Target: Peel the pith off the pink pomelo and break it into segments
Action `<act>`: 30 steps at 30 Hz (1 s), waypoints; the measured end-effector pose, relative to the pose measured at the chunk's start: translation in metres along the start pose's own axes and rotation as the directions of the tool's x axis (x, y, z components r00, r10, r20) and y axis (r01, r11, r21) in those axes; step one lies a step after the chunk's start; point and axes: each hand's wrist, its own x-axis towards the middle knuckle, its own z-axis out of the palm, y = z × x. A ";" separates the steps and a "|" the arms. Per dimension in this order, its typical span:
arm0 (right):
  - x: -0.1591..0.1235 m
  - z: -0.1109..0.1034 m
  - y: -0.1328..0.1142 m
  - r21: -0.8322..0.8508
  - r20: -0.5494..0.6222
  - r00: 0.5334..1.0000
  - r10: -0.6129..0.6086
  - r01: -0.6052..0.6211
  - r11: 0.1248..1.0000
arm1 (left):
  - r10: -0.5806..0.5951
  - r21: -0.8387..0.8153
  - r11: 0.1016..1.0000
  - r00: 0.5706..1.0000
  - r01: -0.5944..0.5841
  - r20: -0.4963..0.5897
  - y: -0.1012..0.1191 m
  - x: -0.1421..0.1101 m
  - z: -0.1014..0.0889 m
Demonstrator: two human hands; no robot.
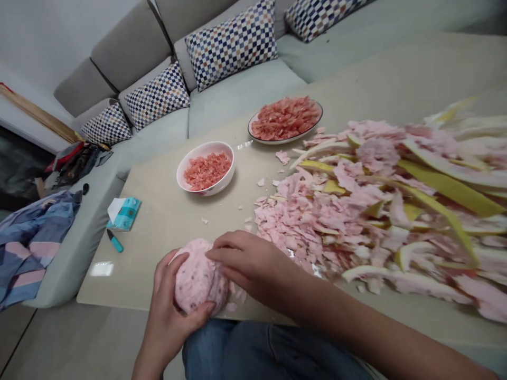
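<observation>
A round pomelo, its yellow rind off and pink pith still covering it, is held above the table's near edge. My left hand wraps round its left side, with the thumb across the lower front. On its upper right, my right hand presses bent fingertips against the pith. Whether a flap of pith is pinched between those fingers I cannot make out. Small pith scraps lie just right of the fruit, partly hidden by my right hand.
A white bowl and a dark-rimmed plate hold red pomelo flesh. Yellow peel and pink pith heap across the table's right side. A blue tissue pack and a teal-handled tool lie left. A sofa stands behind.
</observation>
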 end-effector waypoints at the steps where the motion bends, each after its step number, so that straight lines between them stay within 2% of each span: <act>1: 0.003 0.001 -0.001 0.002 0.056 0.998 -0.014 0.014 1.000 | 0.002 0.001 1.000 1.000 -0.002 0.005 0.000 0.000 0.000; 4: 0.013 0.001 0.001 -0.015 0.197 0.979 -0.050 0.054 0.998 | 0.010 0.000 1.000 1.000 -0.010 0.011 -0.001 0.000 -0.001; 6: 0.019 0.001 0.004 -0.033 0.249 0.965 -0.083 0.094 0.995 | 0.013 0.000 1.000 1.000 -0.013 0.010 -0.001 0.000 -0.001; 15: 0.020 -0.001 0.002 -0.189 0.272 0.949 -0.161 0.216 0.958 | 0.028 -0.014 1.000 0.999 -0.027 0.026 -0.001 0.002 -0.002; 20: 0.013 0.012 0.000 -0.133 0.161 0.976 -0.148 0.170 0.976 | 0.020 -0.008 1.000 1.000 -0.019 0.017 -0.001 0.003 -0.002; 23: 0.008 0.012 -0.003 -0.048 0.065 0.997 -0.038 0.041 0.998 | 0.016 -0.016 1.000 1.000 -0.016 0.013 -0.001 0.003 -0.001; 27: -0.006 -0.006 0.001 0.039 -0.097 0.989 0.111 -0.108 0.993 | 0.003 -0.025 1.000 1.000 -0.003 0.012 -0.001 0.003 -0.001; 30: -0.024 -0.024 0.011 -0.048 -0.244 0.958 0.153 -0.170 0.984 | -0.004 -0.030 1.000 1.000 0.005 0.009 -0.004 0.000 -0.001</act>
